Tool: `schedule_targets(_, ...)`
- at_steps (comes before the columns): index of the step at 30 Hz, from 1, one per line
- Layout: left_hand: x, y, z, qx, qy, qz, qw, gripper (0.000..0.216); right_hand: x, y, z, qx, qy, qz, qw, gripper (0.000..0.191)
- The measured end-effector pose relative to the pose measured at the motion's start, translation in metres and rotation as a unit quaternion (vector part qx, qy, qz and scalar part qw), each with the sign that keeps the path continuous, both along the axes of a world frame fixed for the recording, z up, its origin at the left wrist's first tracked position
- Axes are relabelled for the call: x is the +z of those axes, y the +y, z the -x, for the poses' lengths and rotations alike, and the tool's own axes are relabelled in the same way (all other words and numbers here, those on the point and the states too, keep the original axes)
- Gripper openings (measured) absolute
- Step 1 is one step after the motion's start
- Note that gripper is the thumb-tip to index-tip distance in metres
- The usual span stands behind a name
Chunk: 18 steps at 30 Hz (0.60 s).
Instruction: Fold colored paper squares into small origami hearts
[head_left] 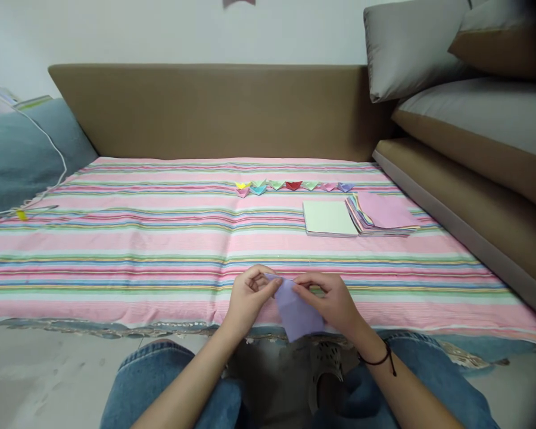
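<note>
At the near edge of the striped cloth [161, 241], in the head view, two bare hands hold a piece of purple paper [300, 316]. The left hand [251, 293] pinches its upper left corner between thumb and fingers. The right hand [333, 298] grips the upper edge a little to the right, also with thumb and fingers. The fingertips of the two hands are near each other but apart. The purple paper hangs down from them, tilted, its lower end in front of the cloth's edge and above the floor [56, 375]. A dark bracelet [377, 361] circles the right wrist.

Farther back on the cloth, small folded paper boats stand in a row: a red boat [293, 186] near the middle, a purple boat [345, 187] at the right end, and a yellow boat [242, 186] at the left, with a blue boat [258, 190] and others in green and pink. Nearer and to the right, a stack of pale green paper [330, 218] lies just beside a stack of mixed colours [386, 211] with pink on top.

Behind stands a brown backrest [214, 110]. Cushions [417, 47] are piled at the right, and a white cable [56, 149] runs down at the left.
</note>
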State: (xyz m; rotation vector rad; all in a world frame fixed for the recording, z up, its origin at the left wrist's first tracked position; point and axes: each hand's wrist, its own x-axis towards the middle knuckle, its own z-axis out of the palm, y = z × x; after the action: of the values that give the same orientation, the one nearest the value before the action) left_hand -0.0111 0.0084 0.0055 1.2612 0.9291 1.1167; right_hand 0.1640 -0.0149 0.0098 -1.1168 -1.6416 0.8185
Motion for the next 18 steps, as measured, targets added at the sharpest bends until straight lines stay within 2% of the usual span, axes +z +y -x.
schedule_targets(2, 0.002, 0.002, 0.001, 0.031, -0.007, 0.018, 0.999, 0.021, -0.005, 0.002, 0.001, -0.008, 0.023, 0.036, 0.999, 0.012)
schedule_targets(4, 0.005, 0.004, 0.005, 0.014, 0.007, 0.016, 1.0, 0.019, -0.007, 0.003, -0.001, -0.013, 0.03, 0.056, 0.998, 0.014)
schedule_targets(7, 0.01, 0.006, 0.013, -0.089, 0.119, -0.036, 0.988, 0.009, -0.005, 0.004, -0.004, 0.014, -0.021, 0.072, 0.997, 0.014)
schedule_targets(9, 0.012, 0.005, 0.017, -0.161, 0.207, -0.064, 0.963, 0.006, -0.004, 0.003, -0.005, 0.059, -0.068, 0.085, 0.992, 0.013)
schedule_targets(11, 0.011, 0.002, 0.019, -0.207, 0.257, -0.064, 0.942, 0.007, -0.004, 0.002, -0.004, 0.108, -0.093, 0.103, 0.984, 0.013)
schedule_targets(14, 0.009, -0.002, 0.019, -0.224, 0.273, -0.056, 0.934, 0.013, -0.007, -0.001, -0.002, 0.144, -0.099, 0.125, 0.977, 0.014)
schedule_targets(18, 0.009, -0.002, 0.02, -0.222, 0.273, -0.051, 0.934, 0.015, -0.009, -0.002, -0.001, 0.139, -0.079, 0.151, 0.976, 0.015)
